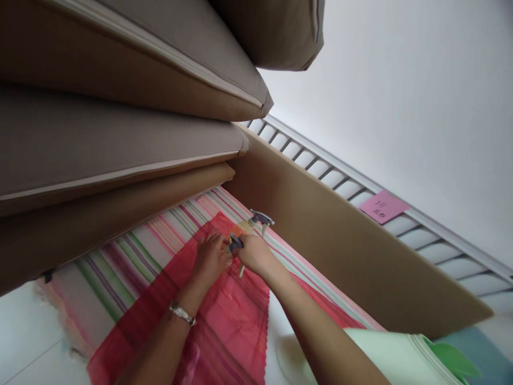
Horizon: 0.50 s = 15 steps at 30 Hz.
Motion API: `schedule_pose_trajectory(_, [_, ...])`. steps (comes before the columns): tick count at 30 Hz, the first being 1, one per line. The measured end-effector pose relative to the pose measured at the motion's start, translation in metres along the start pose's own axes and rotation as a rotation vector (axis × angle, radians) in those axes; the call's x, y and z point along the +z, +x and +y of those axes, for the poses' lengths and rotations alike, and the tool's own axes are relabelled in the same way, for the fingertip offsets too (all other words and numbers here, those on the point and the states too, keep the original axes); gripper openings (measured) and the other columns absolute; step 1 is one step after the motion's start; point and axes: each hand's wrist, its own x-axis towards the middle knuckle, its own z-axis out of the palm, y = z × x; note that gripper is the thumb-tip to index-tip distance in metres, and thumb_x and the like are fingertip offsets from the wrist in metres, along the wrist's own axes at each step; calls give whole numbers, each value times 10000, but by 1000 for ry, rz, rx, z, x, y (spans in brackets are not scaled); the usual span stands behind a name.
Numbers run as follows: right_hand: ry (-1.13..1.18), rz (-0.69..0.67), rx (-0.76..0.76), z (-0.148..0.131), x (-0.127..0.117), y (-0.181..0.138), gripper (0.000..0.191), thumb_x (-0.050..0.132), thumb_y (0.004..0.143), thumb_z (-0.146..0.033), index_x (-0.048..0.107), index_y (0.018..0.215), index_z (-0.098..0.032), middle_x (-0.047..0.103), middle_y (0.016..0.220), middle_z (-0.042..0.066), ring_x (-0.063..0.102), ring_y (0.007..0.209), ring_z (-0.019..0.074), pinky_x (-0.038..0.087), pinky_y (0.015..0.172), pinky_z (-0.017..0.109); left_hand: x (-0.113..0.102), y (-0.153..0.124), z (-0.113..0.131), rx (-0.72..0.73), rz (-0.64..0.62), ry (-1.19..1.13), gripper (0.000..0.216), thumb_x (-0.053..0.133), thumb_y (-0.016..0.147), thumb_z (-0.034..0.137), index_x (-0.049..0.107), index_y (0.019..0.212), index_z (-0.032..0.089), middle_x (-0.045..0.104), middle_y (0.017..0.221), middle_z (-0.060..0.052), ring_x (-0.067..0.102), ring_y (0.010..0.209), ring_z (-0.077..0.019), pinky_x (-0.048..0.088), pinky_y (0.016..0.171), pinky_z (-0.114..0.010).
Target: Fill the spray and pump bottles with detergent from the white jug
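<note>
My left hand (pixel 211 258), with a silvery band on the wrist, has its bent fingers against a grey spray bottle head (pixel 235 244) with a pale trigger. My right hand (pixel 255 253) is closed around the same head from the other side. Most of that bottle is hidden by my hands. Just beyond them lies a second spray bottle (pixel 245 226), with a yellow-orange body and a grey trigger head. Under both hands spreads a thin red sheet (pixel 236 321), perhaps a plastic bag, over a striped cloth (pixel 132 256).
Stacked grey-brown cushions (pixel 120 139) overhang the left side. A tan panel (pixel 340 224) runs along the right, before a white slatted rail (pixel 320 168) bearing a pink note (pixel 383 207). A pale green container (pixel 385 353) sits at lower right.
</note>
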Motion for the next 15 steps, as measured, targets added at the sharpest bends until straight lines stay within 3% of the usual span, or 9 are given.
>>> schedule_pose_trajectory(5, [-2,-19,-1,1,0,-1,186,493,733,-204,640,838,-160,688,789,78,615,701,160,313,492,219,0,-2,3,22,-27,14,294,682,651,236,581,926,208,628,977,-51,520,980,-234,334,881,-388])
schedule_pose_trajectory(9, [-11,-16,7,-1,2,-4,214,490,714,-214,639,859,-164,689,815,91,613,714,176,313,491,230,2,-3,6,-8,-1,23,230,652,662,196,578,879,182,624,929,-66,523,951,-245,324,885,-403])
schedule_pose_trajectory(15, [-23,-27,-22,2,1,-7,211,493,713,-240,633,863,-190,689,807,68,610,717,172,320,515,237,-2,0,1,51,-178,-140,260,596,680,121,608,926,202,635,985,-48,536,978,-206,379,856,-330])
